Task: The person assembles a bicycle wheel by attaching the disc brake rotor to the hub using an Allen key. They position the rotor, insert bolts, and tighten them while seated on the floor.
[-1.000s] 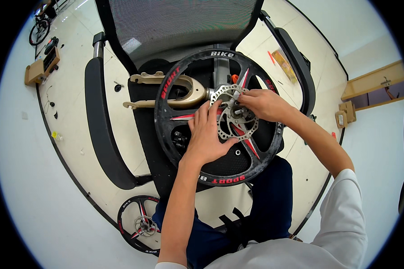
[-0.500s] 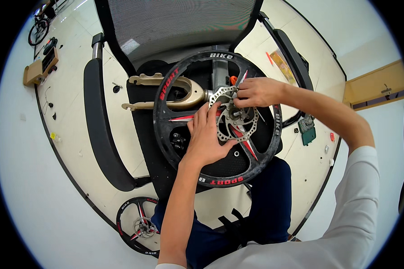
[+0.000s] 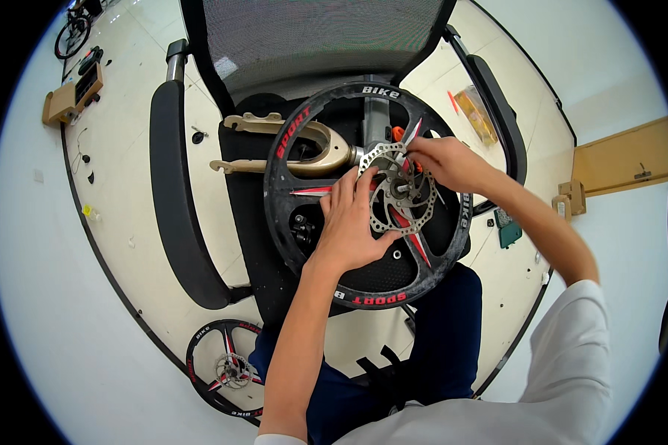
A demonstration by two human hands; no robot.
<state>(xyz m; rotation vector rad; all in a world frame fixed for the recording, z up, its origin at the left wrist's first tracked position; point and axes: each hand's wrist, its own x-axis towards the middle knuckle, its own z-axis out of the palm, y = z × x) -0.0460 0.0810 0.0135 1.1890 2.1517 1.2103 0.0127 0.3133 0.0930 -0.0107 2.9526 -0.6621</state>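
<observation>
A black three-spoke bike wheel (image 3: 277,211) with red and white accents lies flat on the chair seat. A silver perforated brake disc (image 3: 382,215) sits over its hub. My left hand (image 3: 347,226) grips the disc's left side, fingers at the upper rim and thumb by the lower rim. At the disc's upper right edge, my right hand (image 3: 445,162) is closed in a pinch; whatever is between the fingertips is hidden. An orange piece (image 3: 398,133) shows just above the disc. A small ring-shaped nut (image 3: 397,254) and black small parts (image 3: 302,229) lie within the wheel's openings.
A gold bike fork (image 3: 334,152) rests partly under the wheel. Chair armrests (image 3: 179,185) flank the seat. A second wheel (image 3: 194,360) with a disc stands on the floor at lower left. A cardboard box (image 3: 61,104) and a green case (image 3: 509,233) are on the floor.
My right hand has shifted slightly down along the disc's edge, its wrist and elbow lower. My left hand keeps its hold. The whole view has shifted a little.
</observation>
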